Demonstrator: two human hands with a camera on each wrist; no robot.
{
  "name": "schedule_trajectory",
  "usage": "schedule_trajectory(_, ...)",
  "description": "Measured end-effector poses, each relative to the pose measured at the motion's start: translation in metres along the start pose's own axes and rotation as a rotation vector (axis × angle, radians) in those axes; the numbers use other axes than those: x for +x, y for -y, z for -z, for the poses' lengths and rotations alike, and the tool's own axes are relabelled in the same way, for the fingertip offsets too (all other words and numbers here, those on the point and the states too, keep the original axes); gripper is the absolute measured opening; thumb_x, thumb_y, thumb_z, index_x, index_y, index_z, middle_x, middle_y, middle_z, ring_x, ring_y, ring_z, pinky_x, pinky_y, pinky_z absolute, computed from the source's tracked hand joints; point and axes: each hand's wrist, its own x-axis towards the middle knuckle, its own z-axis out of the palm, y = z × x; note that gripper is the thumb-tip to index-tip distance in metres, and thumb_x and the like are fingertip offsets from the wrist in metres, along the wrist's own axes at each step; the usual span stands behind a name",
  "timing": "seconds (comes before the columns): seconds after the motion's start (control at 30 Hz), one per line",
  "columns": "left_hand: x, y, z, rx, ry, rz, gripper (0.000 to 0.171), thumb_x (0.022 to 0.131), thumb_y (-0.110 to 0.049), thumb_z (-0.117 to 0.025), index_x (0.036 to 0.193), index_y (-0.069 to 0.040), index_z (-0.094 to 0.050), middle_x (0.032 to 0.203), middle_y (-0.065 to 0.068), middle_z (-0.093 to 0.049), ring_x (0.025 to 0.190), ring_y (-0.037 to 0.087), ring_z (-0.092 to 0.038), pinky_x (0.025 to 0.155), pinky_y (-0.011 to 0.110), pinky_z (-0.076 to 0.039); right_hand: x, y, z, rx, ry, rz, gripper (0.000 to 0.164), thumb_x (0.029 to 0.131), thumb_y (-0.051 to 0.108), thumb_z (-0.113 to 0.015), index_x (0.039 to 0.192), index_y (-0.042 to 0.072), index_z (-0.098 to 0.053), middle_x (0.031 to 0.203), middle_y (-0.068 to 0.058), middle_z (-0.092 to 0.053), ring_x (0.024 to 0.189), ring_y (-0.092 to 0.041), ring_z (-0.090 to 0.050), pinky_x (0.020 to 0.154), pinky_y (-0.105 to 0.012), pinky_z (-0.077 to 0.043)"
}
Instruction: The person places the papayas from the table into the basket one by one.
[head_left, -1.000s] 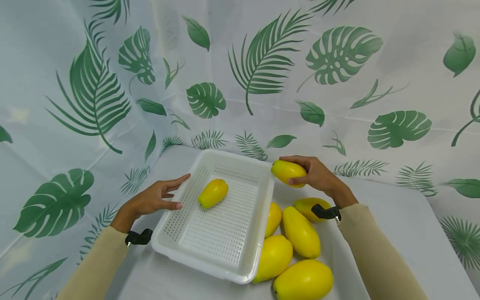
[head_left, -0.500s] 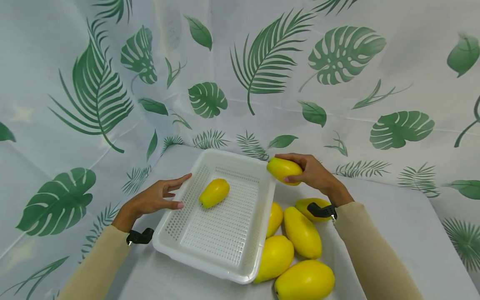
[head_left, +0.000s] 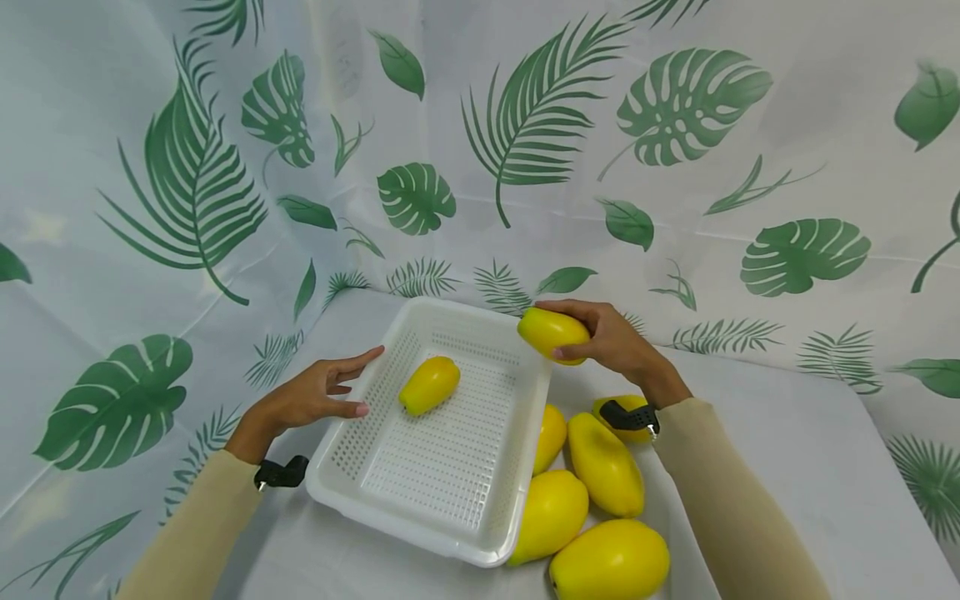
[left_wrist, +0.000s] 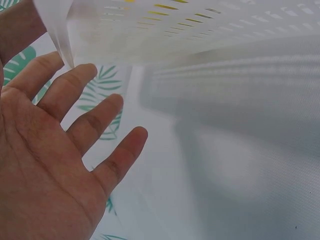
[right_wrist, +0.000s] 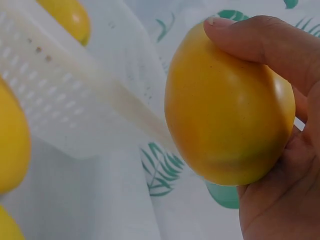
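A yellow papaya (head_left: pixel 553 335), greenish at its narrow end, is gripped by my right hand (head_left: pixel 611 337) at the far right corner of the white perforated plastic basket (head_left: pixel 442 533). In the right wrist view the thumb lies across the fruit and the palm backs it. One more papaya (head_left: pixel 430 386) rests inside the basket, towards its far left. My left hand (head_left: pixel 303 402) is at the basket's left rim, its index finger and thumb spread along it. The left wrist view shows the other fingers (left_wrist: pixel 107 117) extended and apart, just below the basket's wall.
Several papayas (head_left: pixel 606 467) lie right of the basket, one partly hidden by its rim and another (head_left: pixel 626 415) behind the right wrist's black camera (head_left: pixel 630 419). A white cloth (head_left: pixel 787 450) covers the table. Leaf-printed sheets (head_left: pixel 525 250) hang behind and at the left.
My right hand has carried its papaya left and slightly away from me, from beside the basket to over its far right corner. The left hand stays at the rim.
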Motion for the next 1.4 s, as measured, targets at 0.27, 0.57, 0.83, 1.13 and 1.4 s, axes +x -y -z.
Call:
schedule_trajectory(0.27, 0.000, 0.000, 0.000, -0.023, 0.011, -0.002, 0.088, 0.095, -0.021, -0.079, 0.169, -0.024, -0.032, 0.173, 0.012, -0.035, 0.144, 0.049, -0.054, 0.111, 0.070, -0.050, 0.009, 0.003, -0.010, 0.021, -0.002, 0.012, 0.071, 0.089, 0.011, -0.085, 0.154, 0.022, -0.058, 0.151, -0.005, -0.061, 0.115, -0.031, -0.062, 0.098, -0.027, -0.059)
schedule_trajectory(0.57, -0.001, 0.002, 0.002, -0.026, 0.001, -0.005, 0.090, 0.094, -0.027, -0.082, 0.168, -0.021, -0.032, 0.173, 0.010, -0.035, 0.144, 0.050, -0.053, 0.111, 0.070, -0.050, 0.017, 0.006, -0.022, 0.052, 0.012, 0.032, 0.069, 0.089, 0.010, -0.084, 0.153, 0.020, -0.059, 0.152, -0.006, -0.059, 0.116, -0.031, -0.062, 0.099, -0.026, -0.059)
schedule_trajectory(0.83, -0.002, 0.002, 0.002, -0.042, -0.001, 0.031, 0.091, 0.093, -0.030, -0.083, 0.168, -0.026, -0.033, 0.173, 0.007, -0.037, 0.141, 0.052, -0.056, 0.104, 0.062, -0.059, 0.022, 0.003, -0.029, 0.043, 0.007, 0.021, 0.072, 0.089, 0.011, -0.085, 0.155, 0.019, -0.057, 0.151, -0.006, -0.059, 0.116, -0.031, -0.061, 0.098, -0.029, -0.058)
schedule_trajectory(1.13, -0.002, 0.002, 0.001, -0.048, -0.003, 0.035, 0.089, 0.094, -0.027, -0.082, 0.168, -0.028, -0.033, 0.173, 0.005, -0.036, 0.141, 0.051, -0.057, 0.103, 0.060, -0.060, 0.027, -0.001, -0.033, 0.033, -0.001, 0.015, 0.071, 0.089, 0.013, -0.086, 0.154, 0.024, -0.058, 0.150, -0.005, -0.060, 0.117, -0.030, -0.061, 0.099, -0.029, -0.057)
schedule_trajectory(1.4, -0.001, 0.000, 0.000, -0.033, -0.005, 0.035, 0.091, 0.092, -0.034, -0.083, 0.168, -0.029, -0.033, 0.172, 0.003, -0.038, 0.144, 0.046, -0.055, 0.111, 0.065, -0.052, 0.029, -0.002, -0.036, 0.042, -0.005, 0.035, 0.072, 0.091, 0.010, -0.083, 0.157, 0.018, -0.054, 0.161, -0.007, -0.054, 0.142, -0.031, -0.055, 0.124, -0.045, -0.045)
